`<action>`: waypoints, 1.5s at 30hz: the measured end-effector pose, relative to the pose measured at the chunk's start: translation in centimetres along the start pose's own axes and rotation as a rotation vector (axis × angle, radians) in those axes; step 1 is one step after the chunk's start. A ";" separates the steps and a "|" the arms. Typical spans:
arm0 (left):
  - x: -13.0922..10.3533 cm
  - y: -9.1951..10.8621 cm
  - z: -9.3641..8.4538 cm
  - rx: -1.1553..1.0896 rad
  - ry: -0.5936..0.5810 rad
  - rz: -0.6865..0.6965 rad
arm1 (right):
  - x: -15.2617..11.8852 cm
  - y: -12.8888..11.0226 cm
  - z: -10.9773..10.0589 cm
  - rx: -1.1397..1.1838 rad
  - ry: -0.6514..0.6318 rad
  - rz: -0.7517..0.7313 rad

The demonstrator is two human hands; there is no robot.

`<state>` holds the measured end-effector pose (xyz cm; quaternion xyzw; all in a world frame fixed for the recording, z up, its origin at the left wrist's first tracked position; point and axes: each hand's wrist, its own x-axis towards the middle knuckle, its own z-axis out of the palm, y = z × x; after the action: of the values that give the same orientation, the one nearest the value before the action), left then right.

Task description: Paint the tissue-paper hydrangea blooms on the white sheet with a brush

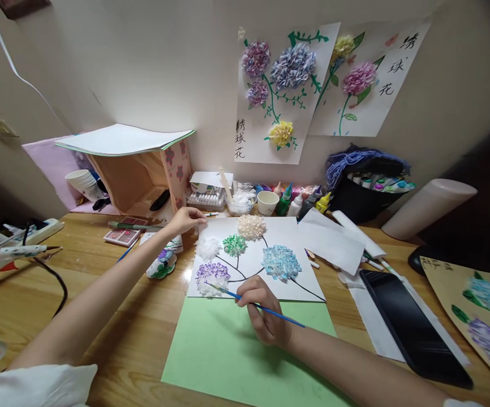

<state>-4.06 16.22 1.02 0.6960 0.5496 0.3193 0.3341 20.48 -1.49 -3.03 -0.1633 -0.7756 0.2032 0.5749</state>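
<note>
My right hand (264, 310) grips a thin blue paintbrush (276, 315). Its tip is at the lower white part of a purple and white paper flower (212, 276). My left hand (187, 219) pinches the top left corner of the white paper (285, 230). Raised flowers in cream (251, 226), green (234, 245), white (208, 247) and light blue (281, 262) stand on this sheet, joined by dark stem lines. Under its lower edge lies a light green sheet (211, 350). Left of the paper is a palette with purple and green paint (162, 263).
At left lie a glue gun (7, 257) and a power strip (43, 230). An open box (130, 175), a paper cup (267, 202) and paint bottles (285, 199) line the back. A phone (415, 328) lies at right, beside another flower picture (457, 294).
</note>
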 end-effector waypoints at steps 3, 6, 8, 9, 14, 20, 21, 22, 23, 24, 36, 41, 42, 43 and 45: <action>-0.2 0.0 -0.1 -0.007 0.020 0.017 | 0.1 0.0 0.0 -0.006 -0.001 -0.003; -0.4 0.1 -0.3 -0.020 0.033 0.029 | 0.1 0.0 0.1 -0.011 0.003 -0.003; -0.6 0.3 -0.3 -0.030 0.039 0.036 | 0.1 0.0 0.1 -0.012 0.007 -0.009; -0.8 0.3 -0.4 -0.034 0.043 0.039 | 0.1 0.0 0.1 -0.013 0.007 -0.013; -1.0 0.5 -0.4 -0.044 0.053 0.041 | 0.1 0.0 0.0 -0.018 -0.004 -0.033; -0.5 -0.4 0.4 -0.020 0.056 0.017 | 0.3 0.0 0.0 -0.023 -0.006 -0.060; -0.4 -0.7 0.6 -0.012 0.055 0.010 | 0.3 0.0 0.0 -0.022 -0.005 -0.058; -0.3 -0.9 0.8 -0.003 0.053 0.004 | 0.3 0.0 0.1 -0.022 -0.001 -0.058; -0.2 -1.1 0.9 0.008 0.050 -0.002 | 0.3 0.0 0.1 -0.021 0.001 -0.057; 0.0 -1.2 1.1 0.022 0.047 -0.007 | 0.3 0.1 0.1 -0.021 0.005 -0.059; -1.4 0.3 -1.7 0.330 0.038 -0.037 | 0.1 0.1 -0.1 -0.012 -0.013 -0.037; -5.8 -0.4 -7.4 0.441 -0.016 -0.180 | -0.3 0.2 -0.2 0.004 -0.036 -0.012; -6.9 -0.8 -8.5 0.470 -0.035 -0.228 | -0.3 0.2 -0.3 0.005 -0.036 -0.012; -8.1 -1.3 -9.3 0.505 -0.046 -0.289 | -0.4 0.3 -0.3 0.006 -0.031 -0.016; -10.1 -2.2 -10.5 0.534 -0.055 -0.374 | -0.6 0.4 -0.3 0.012 -0.025 -0.001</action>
<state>-15.75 7.89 4.43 0.6543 0.7232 0.0781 0.2070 20.96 -1.41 -3.67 -0.1569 -0.7816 0.2094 0.5663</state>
